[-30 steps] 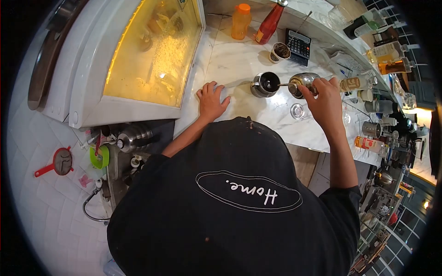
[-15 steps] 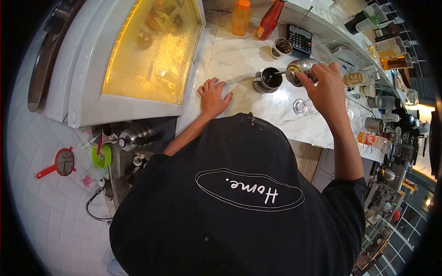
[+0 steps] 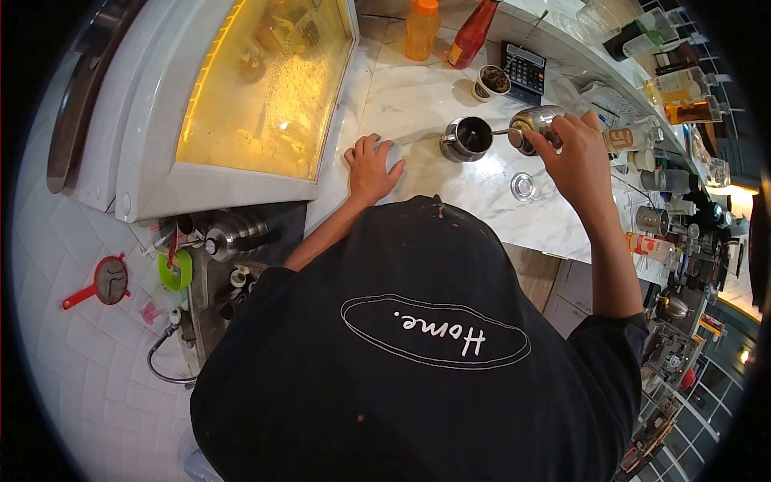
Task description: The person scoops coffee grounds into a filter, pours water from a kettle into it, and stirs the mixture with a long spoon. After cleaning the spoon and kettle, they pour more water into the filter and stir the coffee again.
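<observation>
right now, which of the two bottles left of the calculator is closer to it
The red bottle: it stands between the calculator and the orange-capped orange bottle, which is farther left.

Fairly bright light fell across the marble counter (image 3: 393, 88), leaving a soft shadow beside the steel cup (image 3: 467, 140). The case (image 3: 233, 120) glowed strong yellow, with glare spotting its pane. Warm light shone at far right. The black shirt (image 3: 361, 402) swallowed detail. Fisheye distortion curved the edges into black corners.
</observation>
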The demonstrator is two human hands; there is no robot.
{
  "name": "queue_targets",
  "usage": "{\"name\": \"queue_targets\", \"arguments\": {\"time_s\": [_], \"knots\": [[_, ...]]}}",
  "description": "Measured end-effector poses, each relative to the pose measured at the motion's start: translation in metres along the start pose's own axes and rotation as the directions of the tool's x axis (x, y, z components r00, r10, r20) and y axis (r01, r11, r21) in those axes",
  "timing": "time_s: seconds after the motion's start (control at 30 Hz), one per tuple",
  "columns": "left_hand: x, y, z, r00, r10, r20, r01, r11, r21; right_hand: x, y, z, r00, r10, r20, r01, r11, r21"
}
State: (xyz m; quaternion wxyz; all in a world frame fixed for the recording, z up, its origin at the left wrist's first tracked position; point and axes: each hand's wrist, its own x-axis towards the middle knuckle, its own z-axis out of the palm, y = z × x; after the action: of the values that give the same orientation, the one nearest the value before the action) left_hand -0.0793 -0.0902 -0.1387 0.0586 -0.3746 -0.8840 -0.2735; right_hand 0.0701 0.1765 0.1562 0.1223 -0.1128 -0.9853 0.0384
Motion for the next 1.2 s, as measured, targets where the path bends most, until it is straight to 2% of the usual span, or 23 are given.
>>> {"name": "queue_targets", "arguments": {"time_s": [0.2,0.3,0.7,1.2], "knots": [[0.000,0.001,0.000,1.000,-0.005,0.003,0.005,1.000,-0.002,-0.001,-0.011,-0.002,0.999,0.003,0.041,-0.005,0.999,0.046],[0.000,0.002,0.000,1.000,-0.009,0.006,0.009,1.000,-0.001,0.002,-0.013,0.000,1.000,-0.022,0.013,0.021,0.998,0.066],[0.000,0.002,-0.002,1.000,-0.009,0.004,0.009,1.000,-0.001,0.007,-0.003,0.001,1.000,0.001,0.009,-0.001,1.000,-0.005],[0.000,0.002,0.000,1.000,-0.008,-0.004,0.008,1.000,0.008,0.010,-0.005,0.007,1.000,-0.009,0.000,0.009,0.999,0.047]]}}
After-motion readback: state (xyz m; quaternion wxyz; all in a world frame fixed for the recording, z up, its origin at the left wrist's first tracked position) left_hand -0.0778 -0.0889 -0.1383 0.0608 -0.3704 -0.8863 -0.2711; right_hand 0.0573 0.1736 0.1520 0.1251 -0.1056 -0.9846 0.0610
